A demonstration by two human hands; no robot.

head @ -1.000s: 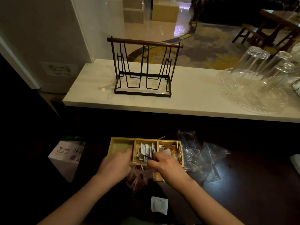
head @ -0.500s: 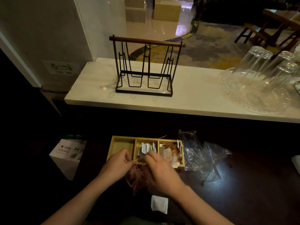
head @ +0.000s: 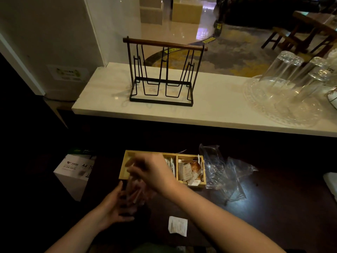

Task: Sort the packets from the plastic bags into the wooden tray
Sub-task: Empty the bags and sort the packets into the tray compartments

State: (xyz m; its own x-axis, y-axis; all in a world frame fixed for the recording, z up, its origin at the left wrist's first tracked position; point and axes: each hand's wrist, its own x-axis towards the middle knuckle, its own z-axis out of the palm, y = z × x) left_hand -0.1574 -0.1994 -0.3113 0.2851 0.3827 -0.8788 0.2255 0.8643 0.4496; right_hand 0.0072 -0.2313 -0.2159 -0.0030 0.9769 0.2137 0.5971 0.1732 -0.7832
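A wooden tray (head: 189, 154) with three compartments lies on the dark table. Its right compartment holds brown and white packets (head: 189, 170), its middle one white packets (head: 171, 164). My left hand (head: 114, 205) holds a clear plastic bag of reddish packets (head: 135, 194) just in front of the tray. My right hand (head: 153, 170) is blurred above the tray's left and middle compartments, fingers pinched at the bag's top or some packets; which one is unclear. A white packet (head: 177, 225) lies loose on the table near me.
Empty clear plastic bags (head: 226, 172) lie crumpled right of the tray. A white A4 paper box (head: 73, 172) stands at the left. Behind, a pale counter (head: 218, 106) carries a black wire rack (head: 162, 73) and upturned glasses on a glass platter (head: 284, 99).
My right hand has moved left and up over the tray's left side. My left hand has dropped back toward me with the bag of reddish packets.
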